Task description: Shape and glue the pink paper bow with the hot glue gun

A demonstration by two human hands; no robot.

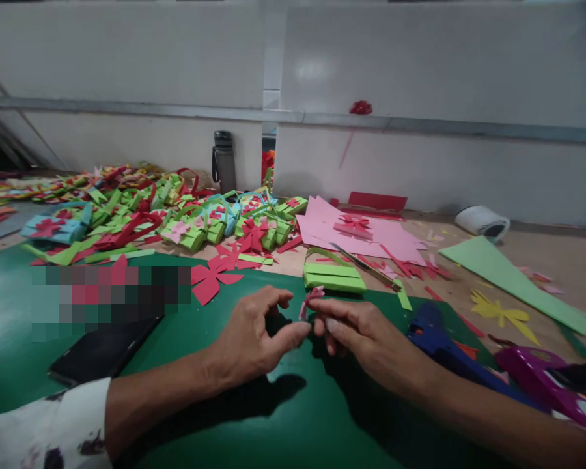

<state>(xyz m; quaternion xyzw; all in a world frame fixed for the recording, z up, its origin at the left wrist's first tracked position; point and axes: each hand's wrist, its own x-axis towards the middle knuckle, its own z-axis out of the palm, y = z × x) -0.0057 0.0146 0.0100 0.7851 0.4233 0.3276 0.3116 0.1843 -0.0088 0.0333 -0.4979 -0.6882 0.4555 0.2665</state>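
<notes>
Head cam, looking down at a green mat (283,423) with both hands meeting in the middle. The right hand (366,335) has its thumb and fingertips pinched shut on a little pink paper bit (310,301), which sticks up just above and to the inner side of those fingers. Looks like a small folded or curled scrap; too small to tell the exact shape. The left hand (254,339) is right next to it, half curled, thumb stretched toward the right hand's fingertips and the index finger bent over the top. The thumb tip is just beside the pink bit, but I honestly can't tell if it's actually touching the paper or just the other hand, so it's loose and not clearly gripping anything.

Just beyond the fingers sits a green paper basket (333,275), close but apart from them. Past that, a blade (366,267) lies diagonally, with pink sheets (371,238) behind it. Off the right hand's outer side there's a blue glue gun (437,342) on the mat, near the wrist, and something purple beyond that. Off the left hand's far side lies a red paper flower (212,277), and near the left forearm a black phone (102,352). Way past the fingers on the left is a big pile of baskets (176,218), with a grey bottle (223,161) standing against the wall.
</notes>
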